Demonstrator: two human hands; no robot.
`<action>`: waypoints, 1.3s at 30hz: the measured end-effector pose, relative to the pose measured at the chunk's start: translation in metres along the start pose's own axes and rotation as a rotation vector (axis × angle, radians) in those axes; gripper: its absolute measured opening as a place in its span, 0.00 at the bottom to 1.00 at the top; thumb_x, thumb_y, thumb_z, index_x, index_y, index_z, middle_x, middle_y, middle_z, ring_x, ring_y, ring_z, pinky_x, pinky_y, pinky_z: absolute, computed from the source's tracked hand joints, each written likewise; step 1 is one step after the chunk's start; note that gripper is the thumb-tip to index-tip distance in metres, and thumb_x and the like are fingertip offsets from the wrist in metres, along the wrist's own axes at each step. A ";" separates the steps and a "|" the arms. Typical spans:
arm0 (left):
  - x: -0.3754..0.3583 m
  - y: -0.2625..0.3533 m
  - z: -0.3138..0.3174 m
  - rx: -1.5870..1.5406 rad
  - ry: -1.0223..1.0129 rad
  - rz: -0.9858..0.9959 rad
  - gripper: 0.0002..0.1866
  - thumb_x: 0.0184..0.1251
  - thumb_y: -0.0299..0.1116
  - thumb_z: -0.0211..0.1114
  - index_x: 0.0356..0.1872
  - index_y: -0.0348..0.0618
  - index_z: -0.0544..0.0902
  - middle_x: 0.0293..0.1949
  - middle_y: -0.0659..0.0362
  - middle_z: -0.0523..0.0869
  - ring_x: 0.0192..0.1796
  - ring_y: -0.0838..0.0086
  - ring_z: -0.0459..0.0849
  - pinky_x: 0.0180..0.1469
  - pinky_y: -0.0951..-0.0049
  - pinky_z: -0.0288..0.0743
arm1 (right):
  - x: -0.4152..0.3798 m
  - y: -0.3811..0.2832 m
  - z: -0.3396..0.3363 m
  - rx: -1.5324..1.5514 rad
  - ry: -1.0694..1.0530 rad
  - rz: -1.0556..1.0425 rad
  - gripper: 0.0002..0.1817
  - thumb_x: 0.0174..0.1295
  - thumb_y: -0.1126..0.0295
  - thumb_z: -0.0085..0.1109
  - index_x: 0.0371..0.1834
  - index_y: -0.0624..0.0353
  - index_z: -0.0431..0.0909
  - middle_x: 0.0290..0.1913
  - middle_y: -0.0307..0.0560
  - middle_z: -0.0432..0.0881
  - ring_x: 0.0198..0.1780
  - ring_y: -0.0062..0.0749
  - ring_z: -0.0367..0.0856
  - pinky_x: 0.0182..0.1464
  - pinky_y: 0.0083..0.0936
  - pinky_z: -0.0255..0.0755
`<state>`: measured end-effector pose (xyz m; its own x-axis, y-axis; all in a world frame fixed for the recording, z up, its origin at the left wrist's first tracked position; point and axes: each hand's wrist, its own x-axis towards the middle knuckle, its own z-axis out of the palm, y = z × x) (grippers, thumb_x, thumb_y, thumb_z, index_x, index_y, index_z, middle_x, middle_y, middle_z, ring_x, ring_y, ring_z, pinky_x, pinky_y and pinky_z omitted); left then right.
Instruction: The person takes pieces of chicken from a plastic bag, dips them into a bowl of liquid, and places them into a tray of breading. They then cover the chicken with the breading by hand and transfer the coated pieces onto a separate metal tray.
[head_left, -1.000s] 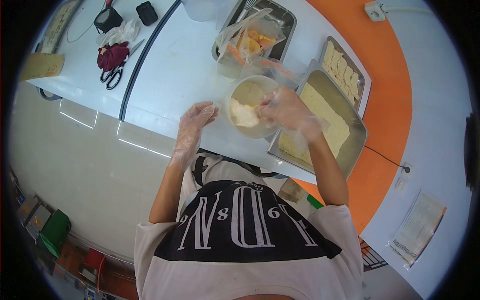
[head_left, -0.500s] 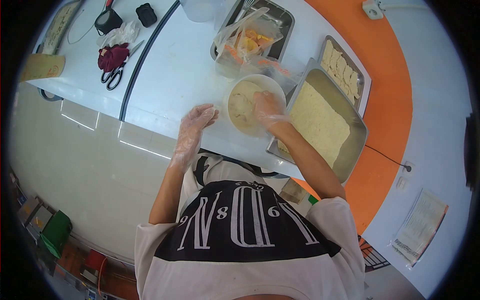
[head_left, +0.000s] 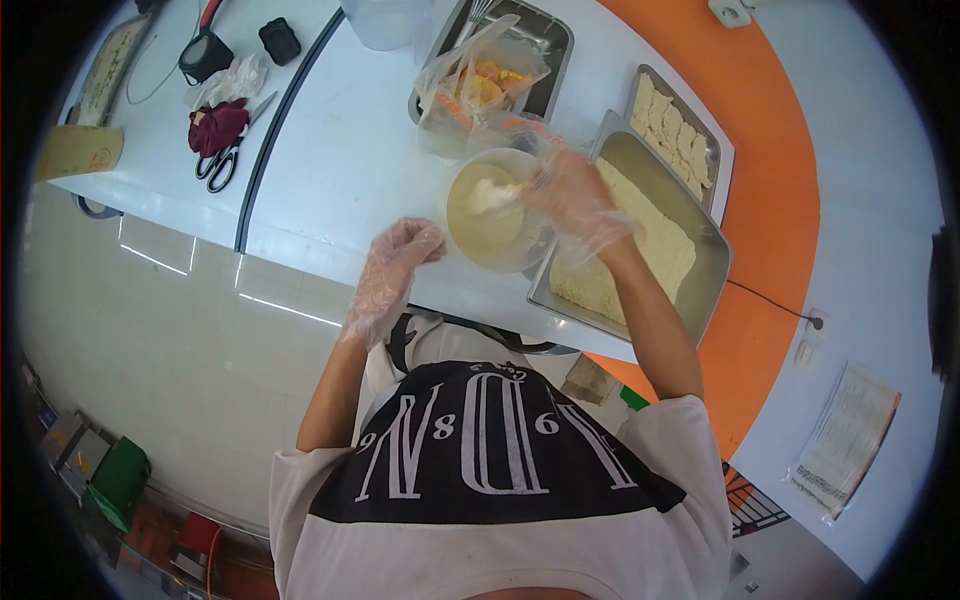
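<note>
White round bowl of pale batter (head_left: 507,266) stands on the white table (head_left: 330,190). Over it, my gloved right hand (head_left: 575,195) holds a blurred, batter-coated pale piece (head_left: 494,197) between narrow fingers. My gloved left hand (head_left: 402,253) is curled, at the bowl's 8 o'clock, apart; I cannot tell if it is holding something. Deep steel tray with yellowish crumbs (head_left: 708,258) lies at 3 o'clock.
</note>
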<state>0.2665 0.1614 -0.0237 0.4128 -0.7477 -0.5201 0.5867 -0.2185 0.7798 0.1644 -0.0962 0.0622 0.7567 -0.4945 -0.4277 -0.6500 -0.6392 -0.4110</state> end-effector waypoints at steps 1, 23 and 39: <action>-0.003 0.002 0.003 -0.002 -0.003 0.002 0.21 0.80 0.44 0.69 0.57 0.34 0.83 0.48 0.55 0.89 0.54 0.70 0.88 0.68 0.65 0.79 | 0.000 -0.001 -0.012 0.032 0.041 0.056 0.20 0.54 0.59 0.78 0.34 0.68 0.88 0.32 0.62 0.89 0.34 0.48 0.91 0.43 0.42 0.82; -0.014 -0.004 0.021 -0.173 -0.059 -0.048 0.14 0.79 0.33 0.66 0.57 0.37 0.79 0.51 0.56 0.85 0.58 0.69 0.88 0.73 0.64 0.80 | -0.008 -0.024 -0.034 0.078 0.137 0.136 0.21 0.57 0.57 0.74 0.32 0.69 0.86 0.26 0.58 0.85 0.29 0.38 0.86 0.37 0.41 0.80; -0.012 -0.012 0.023 -0.185 -0.084 0.010 0.12 0.80 0.31 0.64 0.56 0.35 0.78 0.51 0.55 0.83 0.58 0.66 0.87 0.74 0.60 0.79 | 0.002 0.003 -0.012 0.084 0.001 -0.003 0.17 0.52 0.59 0.73 0.26 0.65 0.87 0.21 0.52 0.83 0.23 0.34 0.82 0.33 0.37 0.77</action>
<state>0.2388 0.1584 -0.0185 0.3640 -0.8005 -0.4761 0.7043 -0.0979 0.7031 0.1648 -0.1060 0.0697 0.7584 -0.4935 -0.4258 -0.6516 -0.5886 -0.4785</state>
